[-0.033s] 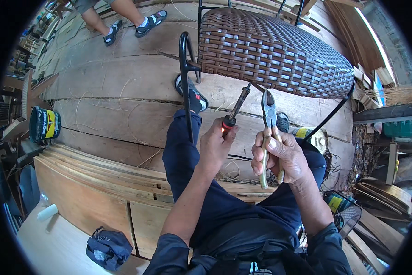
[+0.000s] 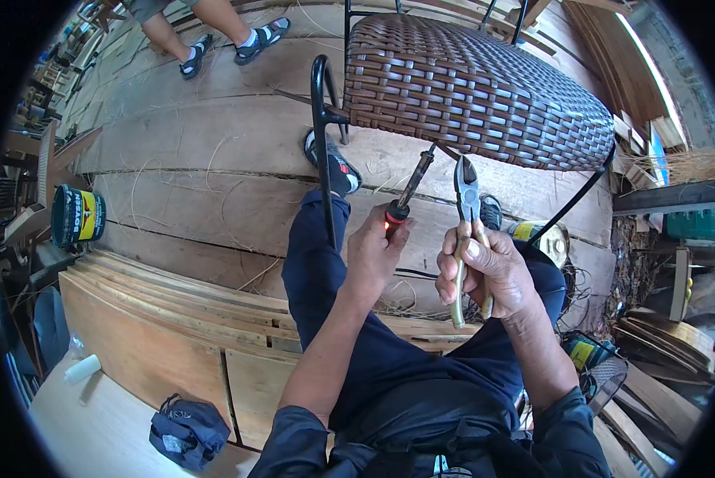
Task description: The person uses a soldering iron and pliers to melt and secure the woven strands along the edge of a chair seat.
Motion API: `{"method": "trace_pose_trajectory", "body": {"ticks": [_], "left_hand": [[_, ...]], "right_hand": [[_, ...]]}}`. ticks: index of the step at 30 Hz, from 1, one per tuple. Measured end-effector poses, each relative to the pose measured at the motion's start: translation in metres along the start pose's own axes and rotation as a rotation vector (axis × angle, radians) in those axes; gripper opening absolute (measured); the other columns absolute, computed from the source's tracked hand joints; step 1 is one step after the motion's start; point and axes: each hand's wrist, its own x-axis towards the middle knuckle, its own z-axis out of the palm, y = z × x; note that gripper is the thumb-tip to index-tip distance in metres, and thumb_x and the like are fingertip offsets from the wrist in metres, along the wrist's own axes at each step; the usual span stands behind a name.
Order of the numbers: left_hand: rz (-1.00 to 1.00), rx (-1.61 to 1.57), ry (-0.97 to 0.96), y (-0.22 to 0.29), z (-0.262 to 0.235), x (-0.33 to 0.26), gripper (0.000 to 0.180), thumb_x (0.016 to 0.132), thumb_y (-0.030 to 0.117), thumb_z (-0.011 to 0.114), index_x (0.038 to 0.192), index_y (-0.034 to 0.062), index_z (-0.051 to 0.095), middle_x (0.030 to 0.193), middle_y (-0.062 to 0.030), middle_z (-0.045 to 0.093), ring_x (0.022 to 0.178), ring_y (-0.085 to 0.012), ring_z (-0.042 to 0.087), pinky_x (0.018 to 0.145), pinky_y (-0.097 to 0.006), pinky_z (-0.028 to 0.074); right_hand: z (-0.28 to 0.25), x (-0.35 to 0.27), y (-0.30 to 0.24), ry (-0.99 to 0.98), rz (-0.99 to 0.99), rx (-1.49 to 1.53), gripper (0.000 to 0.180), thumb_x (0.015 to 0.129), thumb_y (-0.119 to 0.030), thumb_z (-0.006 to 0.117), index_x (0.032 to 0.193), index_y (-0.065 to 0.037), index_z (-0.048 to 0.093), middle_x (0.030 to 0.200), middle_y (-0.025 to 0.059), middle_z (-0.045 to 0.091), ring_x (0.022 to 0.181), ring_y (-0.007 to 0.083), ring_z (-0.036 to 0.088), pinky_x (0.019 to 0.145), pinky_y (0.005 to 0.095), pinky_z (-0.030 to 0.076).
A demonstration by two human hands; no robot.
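My left hand grips a soldering iron by its red and black handle. Its tip points up at the front edge of a brown woven chair seat. Just to the right, my right hand is closed on a pair of cutting pliers with pale handles, jaws pointing up toward the same edge. The seat sits on a black metal frame, which stands between my knees. Both tools are just short of the weave; I cannot tell if either touches it.
A blue and yellow can stands at the left on the plank floor. Curved wooden boards lie by my left leg, with a dark bag and a white roll nearby. Another person's sandalled feet are at the top.
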Motion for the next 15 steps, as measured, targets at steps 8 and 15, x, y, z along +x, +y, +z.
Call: {"method": "trace_pose_trajectory", "body": {"ticks": [8, 15], "left_hand": [[0.122, 0.101, 0.051, 0.0006, -0.0007, 0.0021, 0.027, 0.088, 0.02, 0.068, 0.105, 0.0038, 0.054, 0.083, -0.0157, 0.066, 0.071, -0.0295, 0.068, 0.06, -0.037, 0.053], [0.053, 0.109, 0.025, 0.0059, -0.0005, 0.0024, 0.024, 0.088, 0.017, 0.068, 0.103, 0.0031, 0.056, 0.084, -0.0163, 0.066, 0.072, -0.0302, 0.069, 0.062, -0.037, 0.053]], "right_hand": [[0.0013, -0.0004, 0.0007, 0.001, 0.002, 0.041, 0.026, 0.093, -0.02, 0.061, 0.101, 0.003, 0.053, 0.082, 0.0134, 0.061, 0.066, 0.0248, 0.064, 0.061, 0.0314, 0.054], [0.0035, -0.001, 0.0023, -0.018, 0.008, 0.145, 0.028, 0.091, -0.018, 0.063, 0.103, 0.005, 0.054, 0.082, 0.0144, 0.062, 0.065, 0.0266, 0.063, 0.063, 0.0396, 0.053]]}}
